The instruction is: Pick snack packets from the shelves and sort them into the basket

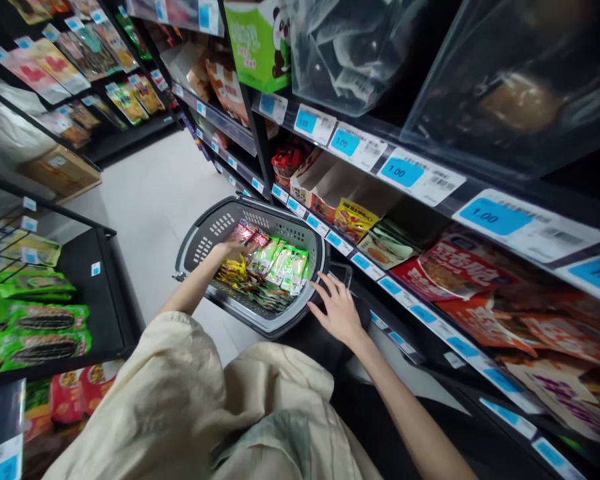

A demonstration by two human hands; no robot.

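Note:
A dark grey shopping basket with slotted sides stands in front of me, holding several snack packets. My left hand reaches inside over its left part, touching or just beside the red packets; its fingers are small and blurred, so I cannot tell whether they grip one. Green-and-white packets lie to the right of that hand, and yellow packets below it. My right hand is open at the basket's right rim, fingers spread and apparently resting on or near the edge, with nothing in it.
Shelving with price labels runs along my right, stocked with red snack bags and a yellow packet. On the left, a low black shelf carries green bags. A cardboard box sits farther back beside the pale floor.

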